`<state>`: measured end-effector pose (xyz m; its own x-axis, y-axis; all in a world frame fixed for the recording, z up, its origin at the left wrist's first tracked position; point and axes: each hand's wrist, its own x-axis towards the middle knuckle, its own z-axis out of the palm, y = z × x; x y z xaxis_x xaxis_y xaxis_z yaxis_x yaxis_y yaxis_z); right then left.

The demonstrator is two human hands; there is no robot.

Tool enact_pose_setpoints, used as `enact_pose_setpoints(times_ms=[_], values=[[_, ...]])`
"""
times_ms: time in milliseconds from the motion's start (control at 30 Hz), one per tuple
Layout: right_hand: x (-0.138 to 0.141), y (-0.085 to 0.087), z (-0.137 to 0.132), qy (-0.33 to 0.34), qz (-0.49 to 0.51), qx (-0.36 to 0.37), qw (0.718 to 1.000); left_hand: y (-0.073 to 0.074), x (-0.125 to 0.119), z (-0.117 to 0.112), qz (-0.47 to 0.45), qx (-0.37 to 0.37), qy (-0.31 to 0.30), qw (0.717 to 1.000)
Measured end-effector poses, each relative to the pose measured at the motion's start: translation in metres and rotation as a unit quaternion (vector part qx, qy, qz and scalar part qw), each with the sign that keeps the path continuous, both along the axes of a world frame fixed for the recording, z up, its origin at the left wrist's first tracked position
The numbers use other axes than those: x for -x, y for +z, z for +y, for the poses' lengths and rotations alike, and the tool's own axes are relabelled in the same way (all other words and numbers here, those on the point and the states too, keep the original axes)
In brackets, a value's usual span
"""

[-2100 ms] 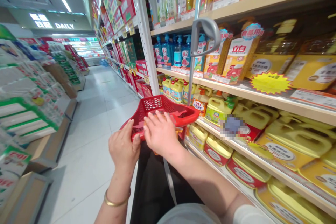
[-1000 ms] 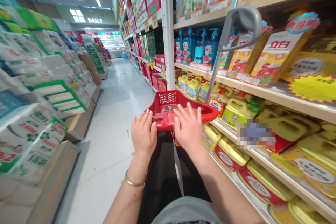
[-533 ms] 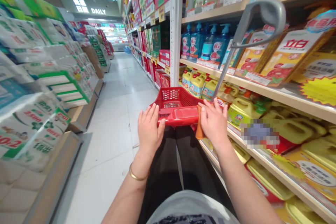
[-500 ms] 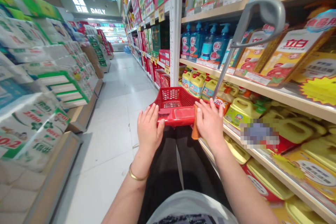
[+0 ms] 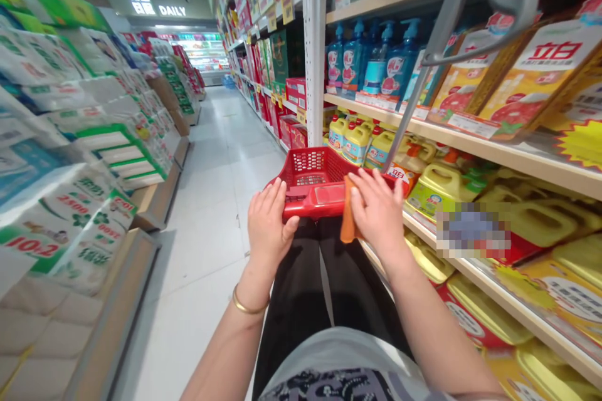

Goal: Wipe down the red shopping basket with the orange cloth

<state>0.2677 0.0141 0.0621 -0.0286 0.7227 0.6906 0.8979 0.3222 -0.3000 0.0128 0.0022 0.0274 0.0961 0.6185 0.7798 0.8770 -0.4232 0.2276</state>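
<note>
A red shopping cart [image 5: 308, 166] is in front of me, its perforated basket extending forward. My left hand [image 5: 271, 219] holds the left part of the red cart handle [image 5: 324, 195], fingers over the top and thumb on the near side. My right hand [image 5: 376, 207] is on the right part of that handle, fingers reaching forward over it. An orange cloth [image 5: 348, 216] hangs over the handle beside and partly beneath my right hand. The undersides of both hands are hidden. A gold bangle [image 5: 249, 302] circles my left wrist.
Close on the right, shelves hold blue pump bottles [image 5: 352, 62] and yellow detergent jugs [image 5: 435, 191]. A grey curved handle on a pole [image 5: 493, 0] juts out there. Stacked tissue packs [image 5: 66, 225] line the left. Ahead runs the tiled aisle floor [image 5: 226, 131] toward lit coolers [image 5: 202, 56].
The shelves and the grey handle on the right appear larger and nearer. The cart handle and both hands sit slightly higher in view. Both hands stay on the handle.
</note>
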Motion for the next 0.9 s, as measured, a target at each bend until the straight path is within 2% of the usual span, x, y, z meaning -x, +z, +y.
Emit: enact_pose_setpoints(times_ms=[100,167,333,400,500,633,700,733,800,900], values=[[-0.018,-0.001,0.005,-0.056,0.021,0.001,0.998,-0.001,-0.002,0.000,-0.014,-0.006,0.004,1.000],[-0.003,-0.001,0.005,-0.044,0.019,-0.006,0.999,-0.002,-0.002,0.001,-0.019,-0.010,0.006,1.000],[0.077,0.001,-0.005,0.106,-0.042,-0.025,0.993,-0.004,0.002,0.002,-0.012,-0.008,0.005,1.000],[0.088,0.005,-0.006,0.145,-0.059,-0.021,0.987,-0.005,0.003,0.003,-0.008,-0.011,0.004,1.000],[0.060,0.009,-0.006,0.140,-0.052,0.005,0.989,-0.005,0.002,0.004,-0.008,-0.013,0.007,1.000],[-0.008,0.006,0.000,0.030,-0.009,0.026,0.999,-0.006,-0.004,0.004,-0.019,-0.020,0.011,1.000],[-0.020,0.005,0.003,-0.010,0.002,0.018,1.000,-0.005,-0.005,0.004,-0.024,-0.022,0.009,0.999],[-0.016,0.004,0.004,-0.018,0.003,0.010,1.000,-0.005,-0.005,0.004,-0.026,-0.023,0.009,0.999],[0.010,0.001,0.001,-0.001,-0.004,-0.007,1.000,-0.005,-0.003,0.004,-0.029,-0.024,0.011,0.999],[0.067,-0.001,-0.006,0.091,-0.042,-0.027,0.995,-0.005,0.001,0.004,-0.019,-0.025,0.013,0.999]])
